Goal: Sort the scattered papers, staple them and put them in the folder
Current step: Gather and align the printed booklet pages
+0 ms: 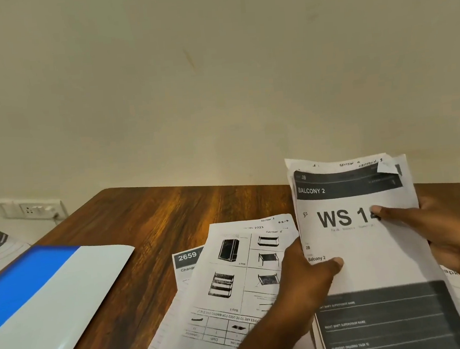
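**Both hands hold a sheaf of printed papers above the desk**

Here, in the head view, the left hand (306, 276) grips the left edge of a raised stack of white printed sheets (369, 248), its thumb pressed on the front page beside the words "Balcony 2". The right hand (448, 236) holds the same stack from the right, its thumb lying across the large "WS 1" heading and its fingers curled behind the pages. The top sheet carries a dark "BALCONY 2" banner, and the sheet edges behind it are uneven.

Below and to the left, loose white sheets with shelf drawings and a "2659" header (227, 283) lie overlapped on the brown wooden tabletop (149, 217). A blue and white plastic folder (47, 296) lies flat on the table's left side, well apart from the stack. A white wall socket (31, 209) sits on the cream wall.
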The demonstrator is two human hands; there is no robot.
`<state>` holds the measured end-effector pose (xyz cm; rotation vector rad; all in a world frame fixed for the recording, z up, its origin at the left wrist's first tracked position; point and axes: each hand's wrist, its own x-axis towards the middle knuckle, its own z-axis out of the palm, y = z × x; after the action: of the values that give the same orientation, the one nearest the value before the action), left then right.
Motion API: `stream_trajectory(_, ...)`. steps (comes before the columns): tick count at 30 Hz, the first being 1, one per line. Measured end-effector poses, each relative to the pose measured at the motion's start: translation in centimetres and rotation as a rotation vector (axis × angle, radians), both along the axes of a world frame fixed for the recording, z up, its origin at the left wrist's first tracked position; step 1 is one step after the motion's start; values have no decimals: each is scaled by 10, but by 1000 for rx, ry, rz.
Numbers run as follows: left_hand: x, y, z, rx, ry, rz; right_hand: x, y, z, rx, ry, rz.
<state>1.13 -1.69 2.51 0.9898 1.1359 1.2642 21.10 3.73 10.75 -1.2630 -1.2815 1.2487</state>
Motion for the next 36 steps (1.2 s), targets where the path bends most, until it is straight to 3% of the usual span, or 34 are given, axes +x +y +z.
stream_trajectory(5,-2,-2,12,68,-9,7,-6,-6,10,62,95,-124)
stream_trajectory(14,-11,-6,40,254,78,132,-11,-16,27,258,331,-117)
stream_trajectory(23,-6,-12,25,234,290,9,-5,-15,24,167,204,-17)
stream_trajectory(31,-37,4,32,196,253,164,1,-2,16,95,54,77)
stream_trajectory(36,-84,10,54,44,248,160,-6,3,11,128,-11,104)
